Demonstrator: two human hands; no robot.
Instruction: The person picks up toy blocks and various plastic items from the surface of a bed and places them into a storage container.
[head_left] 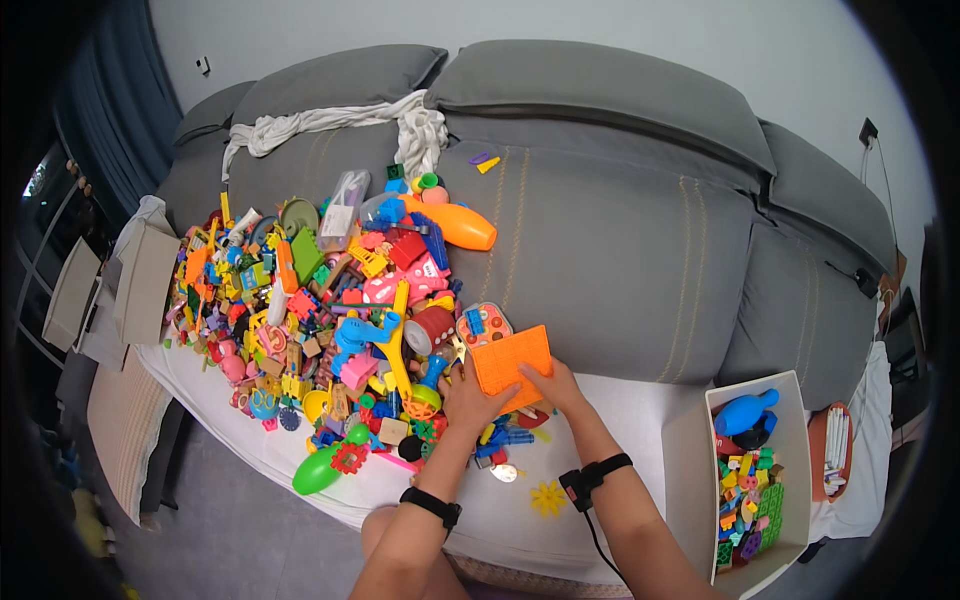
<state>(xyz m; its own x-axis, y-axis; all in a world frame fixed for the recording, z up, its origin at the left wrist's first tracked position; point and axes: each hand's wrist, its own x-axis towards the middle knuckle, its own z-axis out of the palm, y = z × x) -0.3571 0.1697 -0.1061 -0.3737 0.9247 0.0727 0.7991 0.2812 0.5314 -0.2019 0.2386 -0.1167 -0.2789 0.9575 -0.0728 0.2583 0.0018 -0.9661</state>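
An orange studded building baseplate is tilted between my two hands at the right edge of a large toy pile. My right hand grips its right side, thumb on the face. My left hand is at its lower left corner, thumb along the lower edge and fingers beside the left edge; some fingertips are hidden among the toys. Just behind the plate lies a pinkish toy palette with a blue brick on it. A red-and-white can-shaped toy and a yellow Y-shaped toy lie left of my left hand.
The toy pile covers the left of a grey sofa and its white sheet. At right stands a white bin with bricks and a blue toy inside. A yellow flower-shaped piece lies near my right wrist. A cable hangs from that wrist's strap.
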